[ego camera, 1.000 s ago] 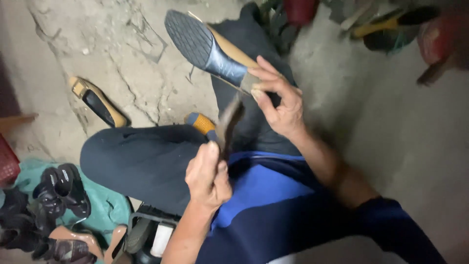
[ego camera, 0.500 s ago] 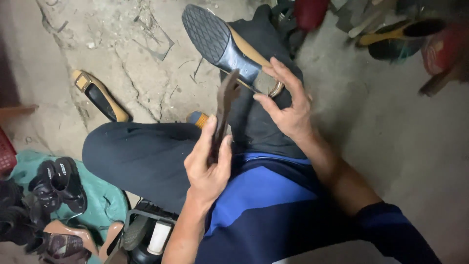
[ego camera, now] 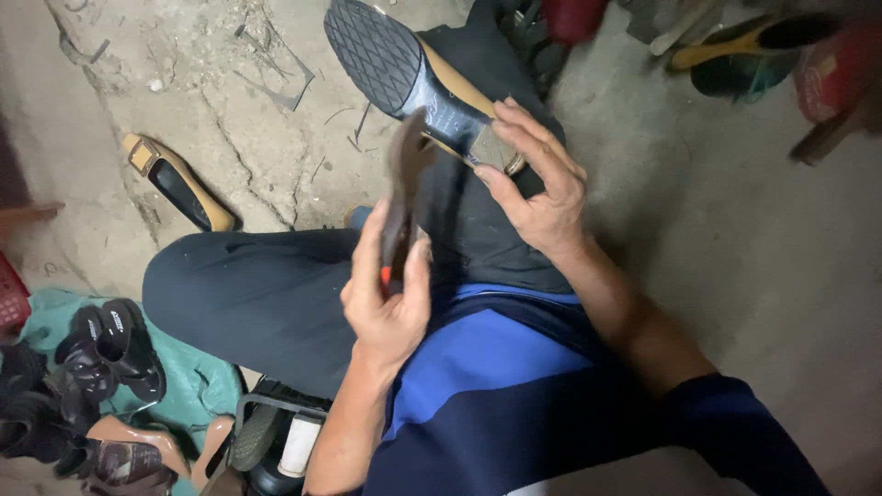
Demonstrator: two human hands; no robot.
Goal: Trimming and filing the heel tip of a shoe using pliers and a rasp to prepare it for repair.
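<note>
My right hand grips the heel end of a dark heeled shoe, turned sole up over my knee, its thumb by the worn heel tip. In my left hand I hold a dark, flat strip of sole material with an orange-handled tool tucked under the fingers. The strip stands upright just left of the shoe's heel, blurred by motion. My crossed legs in dark trousers lie beneath both hands.
A tan and black flat shoe lies on the cracked concrete floor at left. Several dark sandals sit on a green cloth at lower left. A yellow and green shoe and red items lie at top right.
My left hand has raised the dark strip from knee level up beside the shoe's heel. The right hand has kept its hold on the shoe, shifting slightly.
</note>
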